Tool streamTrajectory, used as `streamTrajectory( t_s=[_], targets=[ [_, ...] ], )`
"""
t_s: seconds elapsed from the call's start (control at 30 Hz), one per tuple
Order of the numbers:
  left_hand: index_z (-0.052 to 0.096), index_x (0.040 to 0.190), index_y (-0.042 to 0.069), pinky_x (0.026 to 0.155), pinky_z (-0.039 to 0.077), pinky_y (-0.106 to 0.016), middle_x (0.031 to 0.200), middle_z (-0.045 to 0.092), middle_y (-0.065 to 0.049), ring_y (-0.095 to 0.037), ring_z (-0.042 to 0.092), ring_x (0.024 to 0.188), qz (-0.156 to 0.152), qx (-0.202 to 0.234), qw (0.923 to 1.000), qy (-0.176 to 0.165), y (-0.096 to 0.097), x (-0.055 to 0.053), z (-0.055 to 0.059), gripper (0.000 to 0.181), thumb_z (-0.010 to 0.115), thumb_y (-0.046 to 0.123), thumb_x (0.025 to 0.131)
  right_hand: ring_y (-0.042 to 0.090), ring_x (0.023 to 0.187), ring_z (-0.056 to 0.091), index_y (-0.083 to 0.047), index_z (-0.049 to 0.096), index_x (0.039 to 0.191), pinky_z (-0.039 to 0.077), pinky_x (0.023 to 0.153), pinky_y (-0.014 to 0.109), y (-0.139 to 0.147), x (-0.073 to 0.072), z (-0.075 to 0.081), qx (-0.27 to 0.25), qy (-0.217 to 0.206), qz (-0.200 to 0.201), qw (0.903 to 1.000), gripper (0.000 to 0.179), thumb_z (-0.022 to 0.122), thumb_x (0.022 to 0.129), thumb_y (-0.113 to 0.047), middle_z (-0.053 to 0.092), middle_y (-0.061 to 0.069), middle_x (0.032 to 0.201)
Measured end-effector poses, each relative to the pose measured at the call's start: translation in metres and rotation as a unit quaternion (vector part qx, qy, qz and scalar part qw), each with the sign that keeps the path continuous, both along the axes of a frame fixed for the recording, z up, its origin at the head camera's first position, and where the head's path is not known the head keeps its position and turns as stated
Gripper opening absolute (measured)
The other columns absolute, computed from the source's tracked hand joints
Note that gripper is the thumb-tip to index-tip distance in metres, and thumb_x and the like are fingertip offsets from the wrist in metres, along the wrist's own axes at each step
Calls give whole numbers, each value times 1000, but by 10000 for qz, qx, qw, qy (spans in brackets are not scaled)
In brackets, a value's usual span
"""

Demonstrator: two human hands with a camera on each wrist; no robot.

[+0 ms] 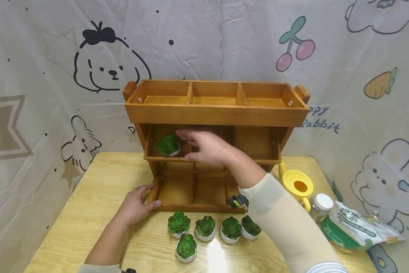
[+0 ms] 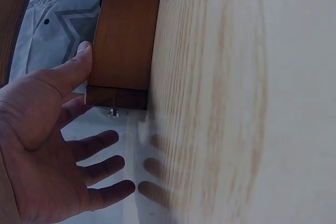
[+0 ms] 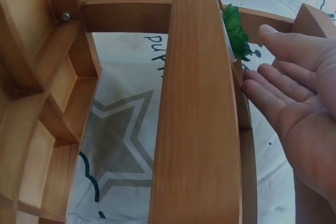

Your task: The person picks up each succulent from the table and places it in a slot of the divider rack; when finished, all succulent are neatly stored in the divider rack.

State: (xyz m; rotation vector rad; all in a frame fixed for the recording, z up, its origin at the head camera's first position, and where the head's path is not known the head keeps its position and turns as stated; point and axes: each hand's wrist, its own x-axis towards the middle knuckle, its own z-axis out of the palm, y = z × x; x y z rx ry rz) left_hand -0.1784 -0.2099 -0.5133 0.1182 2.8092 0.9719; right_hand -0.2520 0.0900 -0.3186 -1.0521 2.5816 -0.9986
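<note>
A brown wooden shelf (image 1: 218,115) with stacked, divided trays stands on the table. One green succulent in a white pot (image 1: 168,145) sits in the middle tray's left compartment. Just right of that plant is my right hand (image 1: 207,148), its fingers extended and holding nothing; the right wrist view shows the hand (image 3: 304,87) apart from the green leaves (image 3: 236,32). At the shelf's lower left corner my left hand (image 1: 136,204) rests its thumb on the bottom tray (image 1: 201,208). In the left wrist view, the other fingers of this hand (image 2: 47,145) are spread beside the wood (image 2: 126,35).
Several potted succulents (image 1: 186,247) stand on the table (image 1: 149,250) before the shelf. To the right are a yellow watering can (image 1: 294,178), a white-lidded jar (image 1: 323,203) and a white and green bag (image 1: 358,227). Behind hangs a printed cloth (image 1: 197,45).
</note>
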Motion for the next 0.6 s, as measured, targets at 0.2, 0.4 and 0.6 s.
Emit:
streamTrajectory(
  t_s=[0.2, 0.4, 0.6],
  targets=[
    [46, 157, 15, 110, 33, -74, 158, 41, -26, -56, 31, 144, 15, 32, 10000, 19, -1, 2, 0, 78, 76, 49, 93, 24, 140, 52, -9, 41, 159, 45, 112, 29, 7, 8, -5, -220, 70, 58, 9997, 72, 75, 96, -10, 50, 9, 156],
    [45, 157, 15, 109, 33, -75, 157, 41, -27, -57, 31, 143, -34, 43, 10000, 16, -2, 0, -3, 79, 76, 49, 93, 24, 141, 52, -3, 43, 157, 45, 111, 27, 15, 14, -10, -524, 146, 223, 9983, 70, 75, 95, -5, 50, 12, 156],
    [46, 156, 13, 110, 33, -74, 157, 42, -26, -56, 31, 144, -15, 54, 10000, -2, 0, 0, 0, 78, 77, 47, 93, 22, 140, 53, -2, 44, 155, 46, 110, 27, 24, 22, -14, -698, 152, 282, 9970, 70, 77, 94, -4, 52, 14, 154]
  ],
)
